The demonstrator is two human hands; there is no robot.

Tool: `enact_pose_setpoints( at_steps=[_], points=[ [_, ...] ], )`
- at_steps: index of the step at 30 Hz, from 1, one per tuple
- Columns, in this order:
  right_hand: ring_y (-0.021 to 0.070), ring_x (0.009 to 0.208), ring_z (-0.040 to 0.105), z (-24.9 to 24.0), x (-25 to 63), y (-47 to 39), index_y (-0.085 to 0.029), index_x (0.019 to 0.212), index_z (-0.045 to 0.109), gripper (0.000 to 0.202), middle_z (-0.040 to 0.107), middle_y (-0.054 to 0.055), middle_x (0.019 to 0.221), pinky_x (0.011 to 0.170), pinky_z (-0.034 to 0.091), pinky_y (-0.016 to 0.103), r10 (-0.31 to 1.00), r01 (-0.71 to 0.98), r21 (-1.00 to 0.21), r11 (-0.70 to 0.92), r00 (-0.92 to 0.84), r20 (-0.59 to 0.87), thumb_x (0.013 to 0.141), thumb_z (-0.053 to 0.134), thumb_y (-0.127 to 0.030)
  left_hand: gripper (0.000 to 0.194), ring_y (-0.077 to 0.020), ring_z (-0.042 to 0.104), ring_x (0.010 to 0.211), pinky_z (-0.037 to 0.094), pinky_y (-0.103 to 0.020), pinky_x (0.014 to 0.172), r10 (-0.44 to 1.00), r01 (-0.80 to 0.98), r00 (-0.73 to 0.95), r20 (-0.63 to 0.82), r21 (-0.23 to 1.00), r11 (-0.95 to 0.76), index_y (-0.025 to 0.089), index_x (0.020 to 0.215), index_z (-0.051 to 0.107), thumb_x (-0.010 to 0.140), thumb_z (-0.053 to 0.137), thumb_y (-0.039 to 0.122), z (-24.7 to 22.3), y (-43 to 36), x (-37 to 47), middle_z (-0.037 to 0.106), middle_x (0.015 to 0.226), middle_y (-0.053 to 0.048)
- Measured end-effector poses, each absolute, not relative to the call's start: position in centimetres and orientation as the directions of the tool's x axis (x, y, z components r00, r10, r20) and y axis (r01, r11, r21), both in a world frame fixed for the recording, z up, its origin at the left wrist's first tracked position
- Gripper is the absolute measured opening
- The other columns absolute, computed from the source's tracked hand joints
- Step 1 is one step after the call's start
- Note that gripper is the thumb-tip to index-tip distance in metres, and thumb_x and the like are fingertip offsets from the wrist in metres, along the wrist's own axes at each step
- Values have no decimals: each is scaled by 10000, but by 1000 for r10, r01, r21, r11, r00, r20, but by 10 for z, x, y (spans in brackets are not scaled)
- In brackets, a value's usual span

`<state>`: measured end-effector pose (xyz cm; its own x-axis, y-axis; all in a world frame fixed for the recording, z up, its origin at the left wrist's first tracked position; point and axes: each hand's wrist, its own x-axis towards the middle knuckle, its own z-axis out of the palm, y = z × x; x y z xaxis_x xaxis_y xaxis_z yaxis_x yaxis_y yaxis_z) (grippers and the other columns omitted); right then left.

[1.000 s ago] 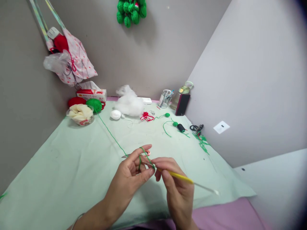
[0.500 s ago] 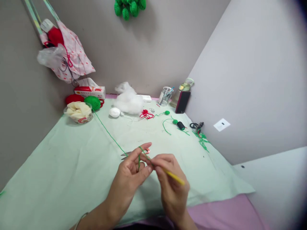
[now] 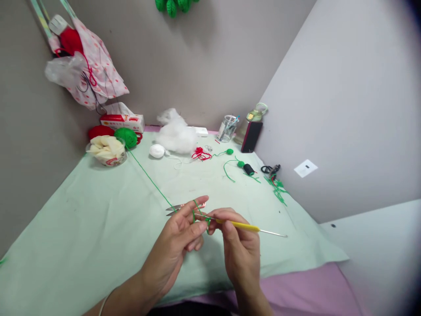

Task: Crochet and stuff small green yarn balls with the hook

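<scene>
My right hand [image 3: 238, 241] grips a crochet hook [image 3: 243, 225] with a yellow handle and a metal tip at each end. The hook's left tip passes by the green yarn at my left fingers. My left hand [image 3: 184, 232] pinches a small piece of green crochet work [image 3: 208, 220] between thumb and fingers, its forefinger raised with yarn over it. From there the green yarn [image 3: 148, 175] runs back to a green yarn ball [image 3: 126, 137] at the far left. Scissors [image 3: 174, 209] lie on the cloth behind my left hand, partly hidden by it.
White stuffing [image 3: 176, 136] and a white yarn ball [image 3: 157, 151] lie at the back, beside tangled red yarn [image 3: 201, 153]. A glass jar [image 3: 227, 128] and a phone [image 3: 251, 137] stand back right. Green yarn scraps [image 3: 278, 189] lie at the right edge. A tub [image 3: 107, 151] sits far left.
The crochet hook has turned from pointing down toward me to nearly level, showing its right metal end. The small green work now shows at my left fingertips. The view has shifted slightly.
</scene>
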<state>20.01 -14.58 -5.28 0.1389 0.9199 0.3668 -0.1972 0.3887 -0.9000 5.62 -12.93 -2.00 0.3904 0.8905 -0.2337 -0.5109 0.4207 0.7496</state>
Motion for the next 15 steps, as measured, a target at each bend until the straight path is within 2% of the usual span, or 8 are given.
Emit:
enact_pose_setpoints(
  at_steps=[6,10,13,15],
  points=[
    [151,803,661,-46,198,-146,-288,1063,788,182,743,39,980,728,553,298,889,-86,-890,448,144,434,988,636,-221,495,-37,326,553,314,-220,560,901,-501,358,-247,763,408,215,1338,661,863,794,262,-21,-131,58,631,883,-3],
    [150,815,668,-46,199,-147,-288,1049,799,172,725,33,932,723,551,280,887,-5,-899,437,170,430,958,678,-206,497,-15,269,517,272,-206,522,876,-523,399,-271,718,460,219,1322,675,845,812,249,-21,-130,57,589,850,18],
    [137,735,663,-46,205,-145,-251,1011,790,164,706,35,903,704,556,289,907,-101,-917,386,224,357,993,627,-248,406,-14,176,494,229,-193,492,833,-546,473,-287,646,533,172,1246,727,851,799,234,-22,-126,53,444,679,73],
    [139,693,661,-45,208,-143,-221,958,782,159,707,44,887,670,559,294,919,-216,-910,353,263,294,985,640,-288,359,-13,134,492,221,-190,479,830,-562,472,-297,624,543,152,1195,754,847,798,228,-23,-123,51,398,661,84]
  ],
)
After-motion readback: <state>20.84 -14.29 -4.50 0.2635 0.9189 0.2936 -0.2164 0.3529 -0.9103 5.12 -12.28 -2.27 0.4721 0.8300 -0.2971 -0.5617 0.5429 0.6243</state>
